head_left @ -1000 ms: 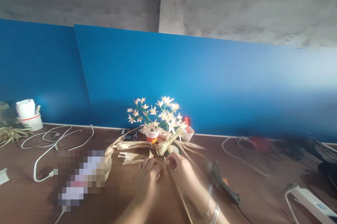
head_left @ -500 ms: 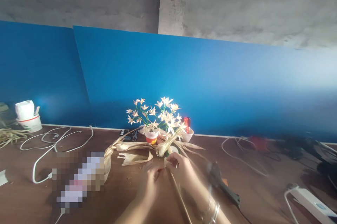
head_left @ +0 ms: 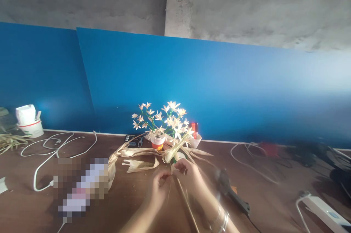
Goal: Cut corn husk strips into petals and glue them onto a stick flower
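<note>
My right hand point(head_left: 189, 174) is closed in a pinch on a small pale piece of dried husk point(head_left: 172, 169). Close beside it on the left, my left hand point(head_left: 160, 185) has thumb and finger pressed together, with a fine strand hanging just below; what sits between the fingertips is too small to make out. A long thin tan stick point(head_left: 187, 203) slants from below the fingertips toward the near edge. Just beyond both hands lie dried husks point(head_left: 141, 164). Behind them, pale husk-like flowers point(head_left: 174, 121) on green stems stand in a red and white cup point(head_left: 157, 143).
A dark hot glue gun point(head_left: 233, 193) lies right of my right arm. White cables point(head_left: 52, 156) spread across the left, near a blurred-out object point(head_left: 82, 189). A white power strip point(head_left: 327, 211) is at right. A blue partition point(head_left: 192, 79) closes off the back.
My left hand has shifted slightly up and right, its fingertips nearer the right hand's. My right hand stays almost where it was.
</note>
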The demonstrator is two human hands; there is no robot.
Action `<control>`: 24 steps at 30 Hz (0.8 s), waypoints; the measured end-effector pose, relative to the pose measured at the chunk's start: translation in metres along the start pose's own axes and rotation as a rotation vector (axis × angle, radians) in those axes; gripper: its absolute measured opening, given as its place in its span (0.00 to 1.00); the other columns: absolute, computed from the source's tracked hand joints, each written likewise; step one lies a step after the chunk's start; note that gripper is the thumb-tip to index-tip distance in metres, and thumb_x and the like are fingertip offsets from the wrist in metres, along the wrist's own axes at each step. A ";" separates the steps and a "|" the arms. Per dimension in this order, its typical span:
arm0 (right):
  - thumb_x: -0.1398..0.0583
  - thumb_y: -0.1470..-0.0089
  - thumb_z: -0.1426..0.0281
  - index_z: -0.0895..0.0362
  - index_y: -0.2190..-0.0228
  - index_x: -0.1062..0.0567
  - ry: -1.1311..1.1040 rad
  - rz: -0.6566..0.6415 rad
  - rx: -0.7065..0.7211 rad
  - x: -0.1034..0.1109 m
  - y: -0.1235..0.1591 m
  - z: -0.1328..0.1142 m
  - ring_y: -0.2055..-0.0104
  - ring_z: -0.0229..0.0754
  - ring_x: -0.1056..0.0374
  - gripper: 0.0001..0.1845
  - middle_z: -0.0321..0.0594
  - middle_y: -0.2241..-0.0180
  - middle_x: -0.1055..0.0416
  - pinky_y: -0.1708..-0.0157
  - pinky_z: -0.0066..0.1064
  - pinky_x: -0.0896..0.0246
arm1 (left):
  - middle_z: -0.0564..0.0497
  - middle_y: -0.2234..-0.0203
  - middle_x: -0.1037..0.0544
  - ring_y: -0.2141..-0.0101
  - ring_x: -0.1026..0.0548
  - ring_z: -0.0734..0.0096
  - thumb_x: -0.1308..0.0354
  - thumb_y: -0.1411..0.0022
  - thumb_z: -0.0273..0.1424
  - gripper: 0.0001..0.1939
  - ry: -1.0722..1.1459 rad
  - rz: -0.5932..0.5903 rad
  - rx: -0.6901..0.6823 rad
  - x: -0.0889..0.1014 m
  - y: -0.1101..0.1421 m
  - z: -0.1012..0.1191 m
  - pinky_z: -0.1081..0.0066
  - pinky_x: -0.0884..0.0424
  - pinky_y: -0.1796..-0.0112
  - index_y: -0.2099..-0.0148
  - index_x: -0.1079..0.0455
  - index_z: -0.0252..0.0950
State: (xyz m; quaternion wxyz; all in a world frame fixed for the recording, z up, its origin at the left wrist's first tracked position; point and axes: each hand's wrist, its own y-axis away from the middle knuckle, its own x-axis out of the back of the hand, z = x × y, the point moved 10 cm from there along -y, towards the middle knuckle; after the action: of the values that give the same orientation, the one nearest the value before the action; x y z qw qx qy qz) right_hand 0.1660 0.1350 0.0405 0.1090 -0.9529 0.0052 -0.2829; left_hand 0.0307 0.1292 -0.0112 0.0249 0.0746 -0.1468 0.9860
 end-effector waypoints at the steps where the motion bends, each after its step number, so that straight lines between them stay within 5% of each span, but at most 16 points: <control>1: 0.43 0.58 0.75 0.56 0.74 0.27 -0.003 0.000 -0.001 0.000 0.001 -0.001 0.73 0.37 0.38 0.06 0.33 0.77 0.32 0.72 0.27 0.46 | 0.47 0.71 0.22 0.66 0.25 0.61 0.45 0.42 0.35 0.10 0.007 -0.019 0.021 -0.001 0.000 0.000 0.65 0.31 0.62 0.67 0.26 0.35; 15: 0.40 0.56 0.70 0.57 0.72 0.27 -0.185 0.030 -0.067 0.002 0.005 0.005 0.72 0.39 0.37 0.05 0.33 0.77 0.33 0.70 0.29 0.43 | 0.54 0.79 0.27 0.74 0.30 0.69 0.43 0.42 0.42 0.14 0.276 -0.120 0.115 -0.010 0.004 0.018 0.72 0.36 0.70 0.71 0.31 0.36; 24: 0.36 0.58 0.67 0.58 0.77 0.27 -0.513 -0.058 -0.216 -0.006 0.015 -0.003 0.75 0.39 0.34 0.07 0.33 0.81 0.30 0.71 0.30 0.40 | 0.56 0.78 0.28 0.75 0.32 0.73 0.41 0.43 0.43 0.15 0.415 -0.189 0.177 -0.019 0.005 0.014 0.73 0.38 0.70 0.71 0.33 0.36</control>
State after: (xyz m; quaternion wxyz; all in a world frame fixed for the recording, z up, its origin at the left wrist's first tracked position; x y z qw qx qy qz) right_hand 0.1600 0.1204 0.0370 -0.0035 -0.9992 -0.0198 -0.0333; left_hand 0.0507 0.1197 -0.0021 0.1402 -0.1143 -0.0438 0.9825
